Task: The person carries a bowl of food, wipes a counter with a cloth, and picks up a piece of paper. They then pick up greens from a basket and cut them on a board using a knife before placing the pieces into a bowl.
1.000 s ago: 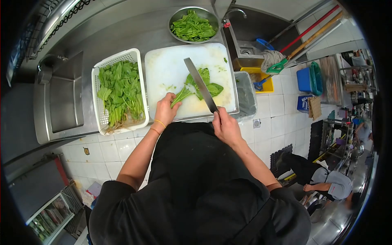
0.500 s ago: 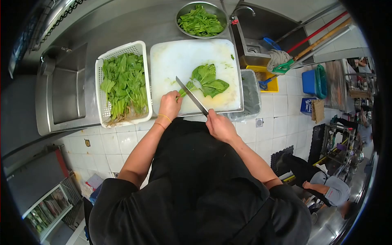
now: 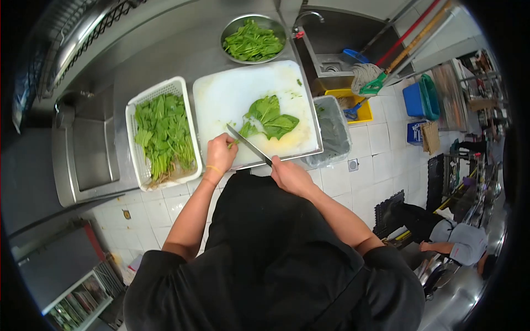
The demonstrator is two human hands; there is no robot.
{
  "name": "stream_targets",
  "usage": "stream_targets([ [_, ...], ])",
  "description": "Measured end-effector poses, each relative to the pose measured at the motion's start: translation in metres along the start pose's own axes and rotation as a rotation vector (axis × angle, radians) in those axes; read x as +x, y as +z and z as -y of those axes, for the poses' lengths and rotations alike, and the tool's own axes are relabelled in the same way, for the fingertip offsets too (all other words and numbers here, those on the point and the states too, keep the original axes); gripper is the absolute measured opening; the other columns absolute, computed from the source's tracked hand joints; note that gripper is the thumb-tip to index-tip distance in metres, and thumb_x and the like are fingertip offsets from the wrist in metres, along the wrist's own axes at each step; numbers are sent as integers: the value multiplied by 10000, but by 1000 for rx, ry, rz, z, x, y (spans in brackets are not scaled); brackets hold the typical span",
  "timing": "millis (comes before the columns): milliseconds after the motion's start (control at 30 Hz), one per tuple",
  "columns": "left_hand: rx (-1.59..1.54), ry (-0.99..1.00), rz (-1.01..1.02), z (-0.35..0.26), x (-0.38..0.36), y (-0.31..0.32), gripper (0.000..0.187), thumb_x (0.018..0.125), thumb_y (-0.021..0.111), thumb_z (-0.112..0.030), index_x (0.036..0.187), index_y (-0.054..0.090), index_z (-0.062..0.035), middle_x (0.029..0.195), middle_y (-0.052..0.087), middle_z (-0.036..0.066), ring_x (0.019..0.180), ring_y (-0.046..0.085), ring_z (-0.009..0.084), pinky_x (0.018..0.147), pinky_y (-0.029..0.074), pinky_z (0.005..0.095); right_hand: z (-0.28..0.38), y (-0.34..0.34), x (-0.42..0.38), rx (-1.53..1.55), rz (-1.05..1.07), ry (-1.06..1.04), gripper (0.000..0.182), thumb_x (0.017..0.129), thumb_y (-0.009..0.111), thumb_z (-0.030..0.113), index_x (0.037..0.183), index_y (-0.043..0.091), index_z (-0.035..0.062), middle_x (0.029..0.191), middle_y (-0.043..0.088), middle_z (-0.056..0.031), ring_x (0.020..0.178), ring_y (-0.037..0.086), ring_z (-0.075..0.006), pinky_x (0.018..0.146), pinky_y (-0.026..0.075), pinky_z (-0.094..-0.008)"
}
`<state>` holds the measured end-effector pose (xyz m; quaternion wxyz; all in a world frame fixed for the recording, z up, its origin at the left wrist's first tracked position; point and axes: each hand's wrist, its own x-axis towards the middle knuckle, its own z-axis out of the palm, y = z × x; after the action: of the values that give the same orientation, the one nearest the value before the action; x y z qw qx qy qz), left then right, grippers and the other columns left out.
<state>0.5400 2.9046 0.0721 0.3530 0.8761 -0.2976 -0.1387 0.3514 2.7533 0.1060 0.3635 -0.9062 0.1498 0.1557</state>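
My right hand point(image 3: 291, 176) is closed around the handle of a kitchen knife point(image 3: 248, 144), its blade slanting up and left over the board's front edge. My left hand point(image 3: 221, 153), with a yellow band at the wrist, pinches the stem end of a leafy green just left of the blade. Beyond the knife, large leaves point(image 3: 273, 117) of the same green lie on the white cutting board point(image 3: 221, 91). Left of the board, whole leafy greens point(image 3: 163, 124) with roots fill a white perforated basket point(image 3: 192, 138).
A steel bowl point(image 3: 226, 51) of cut greens point(image 3: 253, 42) stands behind the board. A lined bin point(image 3: 334, 132) is at the board's right, near a yellow bucket point(image 3: 364, 110) and mop. Sinks flank the counter. A co-worker point(image 3: 461, 243) is at far right.
The view has shifted slightly. My left hand has drawn the stem end away from the leaves, toward me, and the knife now lies between the stem and leaves.
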Motion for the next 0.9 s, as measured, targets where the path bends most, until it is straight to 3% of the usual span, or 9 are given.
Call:
stream_targets([
  [100,-236,-140,87,-22,11,-19,156,732,751,-86,841,693,8,746,697,154,696,694,221,690,542,316,-16,4,-17,175,-159,79,209,939,494,181,1029,463,-4,771,632,-274,758,607,-487,682,452,-579],
  [133,-232,-122,95,-37,21,-17,156,732,751,-86,841,693,8,746,697,154,696,694,221,690,542,316,-22,-1,-24,179,-177,86,209,939,494,181,1029,463,-4,771,632,-274,758,607,-487,682,452,-579],
  [200,-299,144,65,-80,45,-4,142,807,732,-82,868,663,25,707,674,73,603,632,109,560,507,261,-36,-11,-38,338,-265,94,189,946,503,183,997,484,2,770,614,-280,767,593,-490,688,441,-558],
  [433,-224,444,513,-189,133,123,280,834,725,-200,998,689,24,891,721,140,829,699,220,721,539,342,-71,-17,-83,589,-343,236,206,932,546,179,917,509,-23,733,583,-249,672,566,-409,633,449,-451],
  [500,53,774,403,-181,143,138,285,835,708,-227,988,699,14,903,710,175,858,687,295,777,528,369,-79,-15,-98,622,-390,256,211,932,546,178,910,502,-27,721,577,-240,666,564,-387,637,447,-444],
  [667,166,407,399,-124,129,41,237,794,728,-178,941,710,7,901,692,212,797,678,313,759,528,391,-108,1,-125,678,-484,305,191,951,520,163,894,491,-17,636,550,-168,559,563,-280,550,449,-403],
  [733,327,221,474,-87,105,9,190,791,710,-166,933,732,-41,933,688,188,879,648,365,842,509,408,-101,-15,-136,911,-371,417,161,972,494,154,904,496,8,589,514,-91,437,510,-183,421,414,-343],
  [767,311,324,383,-56,88,5,203,776,738,-170,931,730,-39,972,684,174,900,641,329,847,509,400,-108,-9,-135,945,-385,364,134,986,475,151,921,491,34,569,471,-21,370,447,-105,338,365,-294],
  [900,230,467,197,-9,28,14,220,779,751,-168,965,725,-55,1057,667,136,981,607,301,887,496,392,-120,-15,-122,1005,-270,300,125,989,470,150,938,483,36,566,468,-16,374,452,-118,350,384,-296],
])
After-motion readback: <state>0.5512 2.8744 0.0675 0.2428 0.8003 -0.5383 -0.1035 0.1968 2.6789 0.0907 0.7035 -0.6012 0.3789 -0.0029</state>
